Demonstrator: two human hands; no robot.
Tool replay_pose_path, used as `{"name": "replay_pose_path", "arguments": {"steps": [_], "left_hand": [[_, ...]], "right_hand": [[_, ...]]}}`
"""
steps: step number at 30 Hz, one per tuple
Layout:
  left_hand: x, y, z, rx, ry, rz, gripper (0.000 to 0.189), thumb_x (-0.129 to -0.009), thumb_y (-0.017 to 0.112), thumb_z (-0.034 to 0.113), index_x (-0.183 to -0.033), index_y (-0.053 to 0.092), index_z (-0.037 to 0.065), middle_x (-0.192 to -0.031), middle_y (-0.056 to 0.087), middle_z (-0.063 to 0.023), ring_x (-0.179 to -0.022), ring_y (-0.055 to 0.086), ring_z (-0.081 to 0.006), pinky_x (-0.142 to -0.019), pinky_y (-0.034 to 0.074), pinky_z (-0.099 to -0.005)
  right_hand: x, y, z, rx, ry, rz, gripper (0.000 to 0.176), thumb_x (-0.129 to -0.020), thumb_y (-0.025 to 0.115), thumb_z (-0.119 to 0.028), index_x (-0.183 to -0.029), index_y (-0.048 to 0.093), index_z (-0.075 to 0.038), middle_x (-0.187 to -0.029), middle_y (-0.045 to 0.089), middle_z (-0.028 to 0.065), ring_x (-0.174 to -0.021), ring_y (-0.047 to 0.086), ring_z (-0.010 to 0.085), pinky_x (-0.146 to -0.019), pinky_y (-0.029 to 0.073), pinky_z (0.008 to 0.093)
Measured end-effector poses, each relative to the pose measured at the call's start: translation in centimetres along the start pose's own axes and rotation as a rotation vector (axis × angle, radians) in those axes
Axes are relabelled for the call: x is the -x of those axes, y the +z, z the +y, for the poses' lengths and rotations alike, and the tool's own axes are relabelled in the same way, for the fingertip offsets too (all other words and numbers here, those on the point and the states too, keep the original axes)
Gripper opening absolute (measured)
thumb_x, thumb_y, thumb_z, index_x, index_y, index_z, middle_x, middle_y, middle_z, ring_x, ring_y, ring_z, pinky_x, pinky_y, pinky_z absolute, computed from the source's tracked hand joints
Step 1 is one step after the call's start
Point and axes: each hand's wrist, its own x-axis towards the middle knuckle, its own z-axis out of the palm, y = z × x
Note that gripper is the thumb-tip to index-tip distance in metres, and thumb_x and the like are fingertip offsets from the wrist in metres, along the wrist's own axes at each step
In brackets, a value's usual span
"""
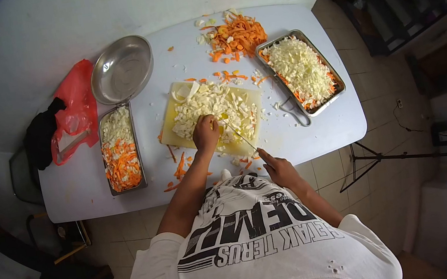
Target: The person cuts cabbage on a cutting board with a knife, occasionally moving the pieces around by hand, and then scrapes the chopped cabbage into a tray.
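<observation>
Pale chopped cabbage (pixel 195 110) covers much of a yellowish cutting board (pixel 176 141) in the middle of the table. Over the cabbage, my left hand (pixel 207 134) has its fingers curled and pressed down on some of it; its fingertips are partly hidden. My right hand (pixel 282 170), at the board's near right corner, is closed around the handle of a kitchen knife (pixel 241 136). The blade points away and to the left, lying low among the cabbage, its tip close to my left hand. Carrot scraps (pixel 180 168) are scattered along the board's near edge.
On the right, a steel tray (pixel 339 99) holds shredded cabbage over carrot. A narrower tray (pixel 144 177) of carrot and cabbage stands left, beside a round steel bowl (pixel 121 68) and a red plastic bag (pixel 78 111). Carrot peelings (pixel 242 35) lie at the table's (pixel 327 129) far side.
</observation>
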Motion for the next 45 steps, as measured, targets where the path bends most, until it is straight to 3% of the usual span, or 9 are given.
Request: {"name": "replay_pose_path", "arguments": {"steps": [3,4,7,10,13,22,32,41,45], "left_hand": [[0.1,1.1,-0.4,0.272,-0.109,0.023,0.019,-0.088,0.063,0.022,-0.095,0.067,0.005,-0.094,0.065,-0.0125,-0.080,0.064,-0.0287,-0.069,0.051,-0.0371],[0.3,1.2,-0.3,0.345,-0.296,-0.093,0.028,-0.092,0.061,0.029,-0.107,0.065,0.006,-0.101,0.066,-0.0094,-0.079,0.064,-0.0209,-0.069,0.051,-0.0320],[1.0,1.0,1.0,1.081,-0.747,-0.463,0.037,-0.094,0.060,0.035,-0.120,0.059,0.009,-0.109,0.067,-0.0018,-0.084,0.063,-0.0136,-0.071,0.051,-0.0294],[1.4,0.9,2.3,1.108,-0.703,-0.514,0.040,-0.093,0.062,0.039,-0.123,0.056,0.013,-0.109,0.066,0.0039,-0.088,0.061,-0.0090,-0.072,0.049,-0.0271],[0.7,0.0,2.5,1.180,-0.623,-0.518,0.037,-0.092,0.063,0.040,-0.118,0.059,0.014,-0.110,0.065,0.0039,-0.090,0.059,-0.0079,-0.073,0.047,-0.0254],[0.2,-0.2,2.8,1.305,-0.660,-0.421,0.026,-0.089,0.070,0.026,-0.108,0.062,0.011,-0.098,0.066,0.0029,-0.085,0.060,-0.0074,-0.070,0.049,-0.0248],[0.5,0.5,-0.7,1.334,-0.808,-0.378,0.024,-0.091,0.068,0.027,-0.103,0.062,0.007,-0.088,0.066,0.0007,-0.076,0.062,-0.0078,-0.065,0.052,-0.0241],[1.0,0.3,-1.0,1.466,-0.818,-0.338,0.012,-0.092,0.066,0.023,-0.098,0.062,0.012,-0.091,0.065,0.0029,-0.080,0.063,-0.0080,-0.072,0.053,-0.0227],[1.0,0.8,-2.2,1.458,-0.843,-0.296,0.010,-0.092,0.066,0.021,-0.096,0.062,0.013,-0.091,0.065,0.0020,-0.086,0.062,-0.0098,-0.080,0.052,-0.0275]], "right_hand": [[-0.5,-1.2,-2.0,-0.256,0.160,-0.032,0.059,-0.093,0.054,-0.012,-0.148,0.034,-0.020,-0.080,0.065,0.0232,-0.075,0.066,0.0386,-0.070,0.051,0.0435],[-0.8,-0.7,-1.5,-0.362,0.138,-0.018,0.057,-0.096,0.052,-0.016,-0.149,0.032,-0.020,-0.078,0.066,0.0170,-0.072,0.067,0.0270,-0.070,0.051,0.0371],[-2.2,-0.9,-1.8,-0.483,0.134,-0.012,0.057,-0.097,0.053,-0.019,-0.150,0.031,-0.020,-0.077,0.063,0.0094,-0.067,0.061,0.0170,-0.067,0.051,0.0337],[-3.4,-1.1,-2.4,-0.529,0.139,-0.065,0.057,-0.099,0.051,-0.021,-0.151,0.029,-0.018,-0.072,0.055,-0.0009,-0.060,0.050,0.0087,-0.058,0.045,0.0264],[-4.0,-0.8,-2.5,-0.501,0.064,-0.065,0.057,-0.099,0.050,-0.022,-0.152,0.027,-0.019,-0.072,0.053,-0.0014,-0.058,0.048,0.0081,-0.056,0.044,0.0252],[-5.2,-0.2,-3.2,-1.088,0.308,-0.289,0.061,-0.101,0.046,-0.020,-0.154,0.015,-0.021,-0.070,0.047,-0.0006,-0.054,0.042,0.0078,-0.050,0.039,0.0227],[-5.9,1.2,-3.4,-1.133,0.319,-0.360,0.061,-0.100,0.045,-0.020,-0.154,0.016,-0.022,-0.073,0.049,0.0023,-0.051,0.041,0.0089,-0.049,0.038,0.0224],[-5.6,1.0,-3.5,-1.104,0.324,-0.360,0.062,-0.100,0.046,-0.021,-0.154,0.015,-0.021,-0.072,0.049,0.0013,-0.052,0.042,0.0086,-0.049,0.039,0.0232],[-5.1,0.3,-3.5,-1.061,0.326,-0.340,0.062,-0.100,0.047,-0.022,-0.154,0.016,-0.020,-0.071,0.047,-0.0003,-0.053,0.042,0.0083,-0.050,0.040,0.0236]]}}
